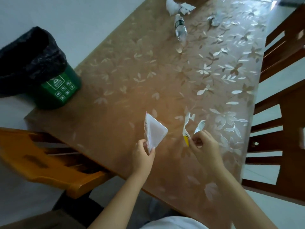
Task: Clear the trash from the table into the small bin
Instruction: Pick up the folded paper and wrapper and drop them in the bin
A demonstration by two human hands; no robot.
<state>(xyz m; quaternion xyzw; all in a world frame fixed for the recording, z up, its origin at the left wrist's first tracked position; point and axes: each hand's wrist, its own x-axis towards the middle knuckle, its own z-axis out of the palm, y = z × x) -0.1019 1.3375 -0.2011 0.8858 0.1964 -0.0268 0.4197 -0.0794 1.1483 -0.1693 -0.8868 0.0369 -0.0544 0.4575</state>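
Over the table [125, 76], the left hand [143, 156] pinches a clear triangular wrapper [154, 132]; the right hand [202, 147] pinches torn wrapper strips [187, 129]. At the table's left corner sits the small green bin [57, 87], its black liner [29, 60] hiding any contents. Farther off lie a plastic bottle [180, 28] and crumpled paper [179, 4], partly cut off.
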